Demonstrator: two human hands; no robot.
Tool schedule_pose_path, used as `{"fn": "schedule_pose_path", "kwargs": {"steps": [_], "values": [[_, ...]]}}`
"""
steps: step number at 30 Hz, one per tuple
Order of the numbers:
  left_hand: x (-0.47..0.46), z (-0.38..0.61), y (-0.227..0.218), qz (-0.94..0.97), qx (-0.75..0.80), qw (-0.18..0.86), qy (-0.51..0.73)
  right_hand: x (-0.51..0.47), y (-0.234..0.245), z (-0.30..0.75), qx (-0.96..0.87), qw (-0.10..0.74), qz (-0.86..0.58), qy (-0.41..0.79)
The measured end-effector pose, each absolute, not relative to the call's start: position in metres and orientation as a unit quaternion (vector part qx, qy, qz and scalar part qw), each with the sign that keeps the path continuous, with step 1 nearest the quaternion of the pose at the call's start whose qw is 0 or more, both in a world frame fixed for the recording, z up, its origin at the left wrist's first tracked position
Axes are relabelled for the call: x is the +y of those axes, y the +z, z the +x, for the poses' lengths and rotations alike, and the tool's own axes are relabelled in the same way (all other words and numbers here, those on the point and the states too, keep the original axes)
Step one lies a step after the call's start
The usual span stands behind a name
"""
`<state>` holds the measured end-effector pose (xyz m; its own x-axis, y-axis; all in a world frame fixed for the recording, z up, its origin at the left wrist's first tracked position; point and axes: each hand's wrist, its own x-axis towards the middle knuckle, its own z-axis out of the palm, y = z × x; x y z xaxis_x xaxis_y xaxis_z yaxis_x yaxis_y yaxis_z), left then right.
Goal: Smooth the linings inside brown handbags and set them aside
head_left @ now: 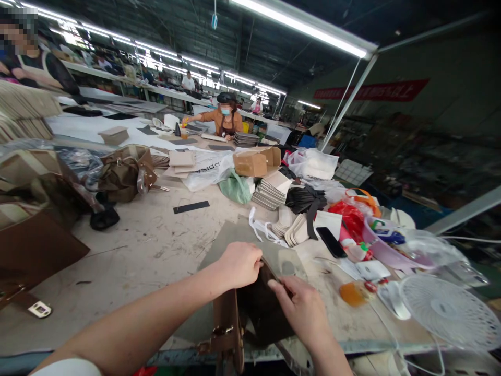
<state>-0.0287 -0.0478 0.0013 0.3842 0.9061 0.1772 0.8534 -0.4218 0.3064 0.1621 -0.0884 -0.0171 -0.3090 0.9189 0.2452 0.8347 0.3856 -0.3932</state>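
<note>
A brown handbag (226, 318) stands at the table's front edge, its dark inside facing up at me. My left hand (240, 263) is closed on the far end of the bag's rim, thumb and fingers pinched together. On the right side of the opening, my right hand (303, 305) grips the rim, with the thumb on top and the fingers partly hidden. Metal fittings and a strap (224, 339) show on the bag's left side. Beneath the bag lies a grey-green sheet (230, 240) on the worn table (144, 250).
More brown bags (39, 235) stand at the left. A black strip (191, 207) lies ahead. Stacked boards (272, 190), a cardboard box (250, 163), a phone (331, 242), a pink basin (395, 253) and a white fan (446, 308) crowd the right. A co-worker (225, 120) sits across the table.
</note>
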Motion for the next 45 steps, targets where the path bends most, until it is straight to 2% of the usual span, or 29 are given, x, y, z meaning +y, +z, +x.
{"fn": "schedule_pose_path", "kwargs": {"steps": [7,16,23,26,29,34,45], "values": [[-0.05,-0.035,0.001,0.834,0.523,0.078,0.157,-0.081,0.002,0.151,-0.827,0.117,-0.542,0.092],[-0.046,-0.036,-0.004,0.818,0.536,0.093,0.186,-0.063,0.006,0.134,-0.831,0.067,-0.549,0.066],[-0.059,-0.055,0.003,0.817,0.415,0.281,0.286,-0.058,-0.002,0.137,-0.822,0.072,-0.563,0.045],[-0.065,-0.067,0.004,0.791,0.47,0.322,0.223,-0.058,-0.002,0.138,-0.819,0.08,-0.567,0.038],[-0.06,-0.083,0.008,0.8,0.496,0.309,0.136,-0.063,0.0,0.141,-0.823,0.088,-0.56,0.045],[-0.045,-0.092,0.022,0.841,0.447,0.298,0.064,-0.081,0.002,0.146,-0.833,0.108,-0.539,0.053],[-0.058,-0.05,0.009,0.853,0.448,0.21,0.167,-0.085,0.0,0.15,-0.805,0.138,-0.571,0.079]]}}
